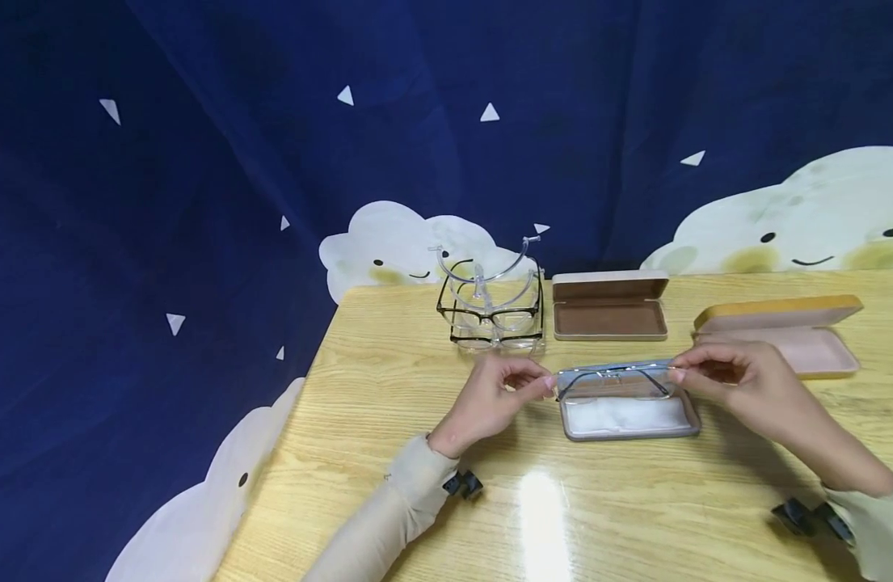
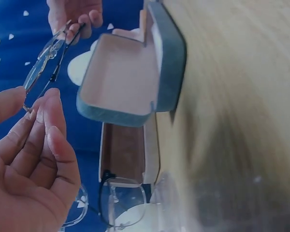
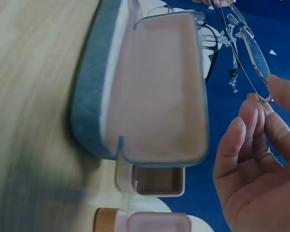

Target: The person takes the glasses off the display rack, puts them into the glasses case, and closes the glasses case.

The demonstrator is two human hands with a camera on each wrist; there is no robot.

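Thin metal-framed glasses (image 1: 612,372) are held level between both hands, above an open eyeglass case (image 1: 631,437). My left hand (image 1: 493,396) pinches one end of the frame between thumb and fingers, and my right hand (image 1: 744,381) pinches the opposite end. The dark temples are folded in behind the lenses, as the left wrist view of the glasses (image 2: 37,72) shows. Blue-grey outside and pale pink inside its lid, the case stands with the lid raised. A folded white cloth (image 1: 624,416) lies in its base.
Behind the left hand, a clear display stand (image 1: 522,259) carries black-framed glasses (image 1: 466,314). A white case with brown lining (image 1: 609,319) stands open at the back. To the right is an open orange case with pink lining (image 1: 827,356). A dark blue curtain (image 1: 417,121) hangs behind the wooden table (image 1: 373,356).
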